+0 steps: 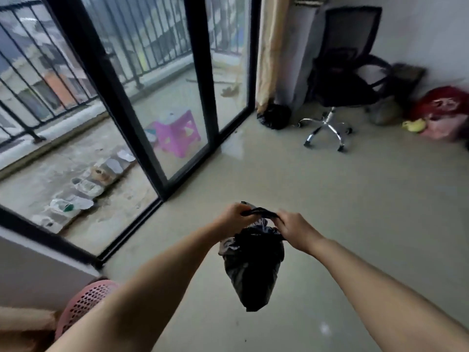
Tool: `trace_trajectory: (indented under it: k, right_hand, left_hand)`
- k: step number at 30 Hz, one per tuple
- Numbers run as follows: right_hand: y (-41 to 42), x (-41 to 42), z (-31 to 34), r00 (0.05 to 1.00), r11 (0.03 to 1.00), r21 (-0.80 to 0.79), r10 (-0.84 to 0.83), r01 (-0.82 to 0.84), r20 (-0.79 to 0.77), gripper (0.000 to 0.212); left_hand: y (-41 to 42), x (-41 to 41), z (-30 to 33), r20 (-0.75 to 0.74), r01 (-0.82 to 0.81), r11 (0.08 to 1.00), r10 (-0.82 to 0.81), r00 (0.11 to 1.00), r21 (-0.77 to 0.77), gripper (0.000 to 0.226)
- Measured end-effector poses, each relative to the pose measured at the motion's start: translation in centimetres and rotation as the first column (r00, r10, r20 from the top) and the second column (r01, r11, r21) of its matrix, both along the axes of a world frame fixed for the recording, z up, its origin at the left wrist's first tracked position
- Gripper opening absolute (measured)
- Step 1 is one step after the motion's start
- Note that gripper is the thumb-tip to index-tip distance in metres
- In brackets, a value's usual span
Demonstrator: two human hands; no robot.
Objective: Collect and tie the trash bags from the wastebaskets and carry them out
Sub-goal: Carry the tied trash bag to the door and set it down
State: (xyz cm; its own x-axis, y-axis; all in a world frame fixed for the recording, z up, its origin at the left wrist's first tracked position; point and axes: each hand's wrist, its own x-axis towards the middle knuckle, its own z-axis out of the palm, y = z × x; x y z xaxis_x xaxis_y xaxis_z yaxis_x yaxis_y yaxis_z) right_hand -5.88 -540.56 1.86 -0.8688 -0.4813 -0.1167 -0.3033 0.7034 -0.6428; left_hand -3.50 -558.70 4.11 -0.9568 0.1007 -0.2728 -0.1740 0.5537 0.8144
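Head camera looks down (wide-angle) at nearby hands [264, 224].

both hands hold a black trash bag above the floor

the left hand [234, 215] and right hand [295, 231] each grip a twisted end of the black trash bag [253, 265], which hangs between them over the pale floor [330, 199]; a pink wastebasket [83, 303] sits at lower left, another black bag [274, 116] by the curtain [270, 47].
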Motion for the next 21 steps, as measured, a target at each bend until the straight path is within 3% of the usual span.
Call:
trace_trajectory:
  k: [6, 11, 13, 17, 21]
  right_hand:
    - [18.5, 2.1, 0.5, 0.953, 0.953, -0.036, -0.299, 0.301, 0.043, 0.024]
    - [34.3, 4.5, 1.9, 0.881, 0.881, -0.039, -0.472, 0.472, 0.019, 0.027]
    - [40.4, 6.0, 2.6, 0.838, 0.837, -0.043, -0.546, 0.546, 0.011, 0.028]
    - [51.4, 9.3, 3.3, 0.72, 0.719, -0.051, -0.694, 0.693, -0.001, 0.03]
    - [60.4, 12.4, 3.6, 0.594, 0.595, -0.025, -0.804, 0.804, -0.03, 0.028]
  left_hand:
    - [18.6, -3.2, 0.2, 0.015, 0.277, 0.961, -0.277, 0.961, -0.022, 0.047]
    - [35.1, -3.9, 1.5, 0.016, 0.451, 0.893, -0.451, 0.892, 0.01, 0.033]
    - [41.7, -3.8, 2.5, 0.008, 0.534, 0.845, -0.535, 0.845, 0.02, 0.022]
    - [54.1, -3.8, 3.1, 0.017, 0.692, 0.721, -0.692, 0.722, -0.038, 0.034]
    - [65.4, -3.5, 2.9, 0.025, 0.813, 0.571, -0.816, 0.577, -0.111, 0.032]
